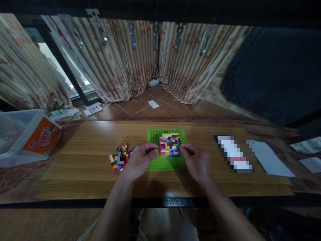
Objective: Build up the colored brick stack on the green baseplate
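Observation:
A block built of many-coloured toy bricks (170, 143) sits on a green studded baseplate (167, 164) in the middle of the wooden table. My left hand (141, 159) is closed, thumb and forefinger pinched together at the block's left edge. At its right edge, the thumb and forefinger of my right hand (197, 160) also come together in a pinch. Whatever is between either hand's fingertips is too small to make out. Beside my left hand lies a pile of loose coloured bricks (118, 158), partly hidden behind that hand.
The wooden table (82, 160) has a dark front edge. A blurred-out flat object (234, 154) and a white sheet (272, 159) lie on the right. Left of the table stands a clear plastic bin (17, 134) with an orange label. Curtains (120, 63) hang behind the tiled floor.

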Demonstrator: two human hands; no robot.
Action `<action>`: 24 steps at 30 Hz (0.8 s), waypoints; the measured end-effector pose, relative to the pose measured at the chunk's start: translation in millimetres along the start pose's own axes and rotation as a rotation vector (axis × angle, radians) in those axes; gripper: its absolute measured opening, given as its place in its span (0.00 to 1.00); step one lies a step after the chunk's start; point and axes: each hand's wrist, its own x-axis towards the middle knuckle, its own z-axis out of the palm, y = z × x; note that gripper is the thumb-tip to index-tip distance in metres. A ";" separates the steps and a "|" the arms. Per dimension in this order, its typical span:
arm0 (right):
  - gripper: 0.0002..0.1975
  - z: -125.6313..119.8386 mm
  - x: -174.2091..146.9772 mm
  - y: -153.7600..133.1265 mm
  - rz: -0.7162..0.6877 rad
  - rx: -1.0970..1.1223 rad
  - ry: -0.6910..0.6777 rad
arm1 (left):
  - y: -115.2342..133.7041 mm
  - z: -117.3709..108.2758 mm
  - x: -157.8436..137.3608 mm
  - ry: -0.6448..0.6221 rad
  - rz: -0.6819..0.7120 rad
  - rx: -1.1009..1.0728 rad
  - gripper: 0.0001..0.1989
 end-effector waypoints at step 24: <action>0.13 11.1 13.4 -6.6 0.507 0.578 0.081 | -7.2 25.9 8.8 0.178 0.099 0.235 0.18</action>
